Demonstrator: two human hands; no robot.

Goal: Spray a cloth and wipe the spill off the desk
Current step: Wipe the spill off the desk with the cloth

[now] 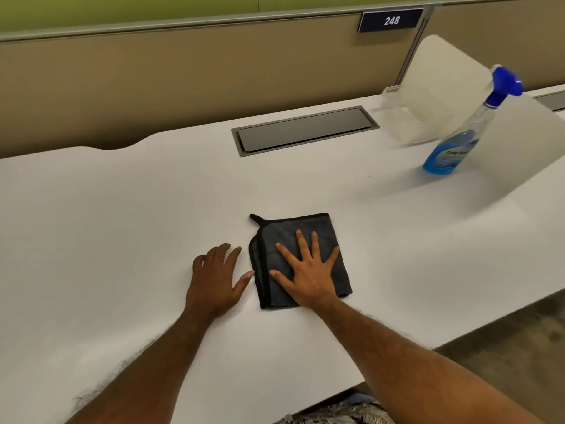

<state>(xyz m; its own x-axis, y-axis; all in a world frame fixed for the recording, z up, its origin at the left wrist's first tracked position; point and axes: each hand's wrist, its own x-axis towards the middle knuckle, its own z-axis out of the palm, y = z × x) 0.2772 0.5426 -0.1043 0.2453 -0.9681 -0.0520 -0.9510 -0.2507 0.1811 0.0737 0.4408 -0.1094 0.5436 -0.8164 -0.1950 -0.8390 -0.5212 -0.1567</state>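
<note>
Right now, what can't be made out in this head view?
- Spill: none visible; the folded grey cloth and right hand cover that patch of desk.
- Spray bottle label: blurred, unreadable.
- Cloth dampness: cannot tell.
- Clear container: partly behind a white divider.

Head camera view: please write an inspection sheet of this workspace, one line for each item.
Surface: white desk, no spill visible.
Job's things: folded dark grey microfibre cloth lies flat near the front edge; clear spray bottle with blue liquid and blue trigger stands far right.
Clutter: clear plastic container behind the bottle.
Grippers: right hand spread flat on the cloth; left hand on the desk beside it, thumb at the cloth's edge.
Cables: nothing seen; grey cable hatch closed.
Surroundings: beige partition, sign "248".
</note>
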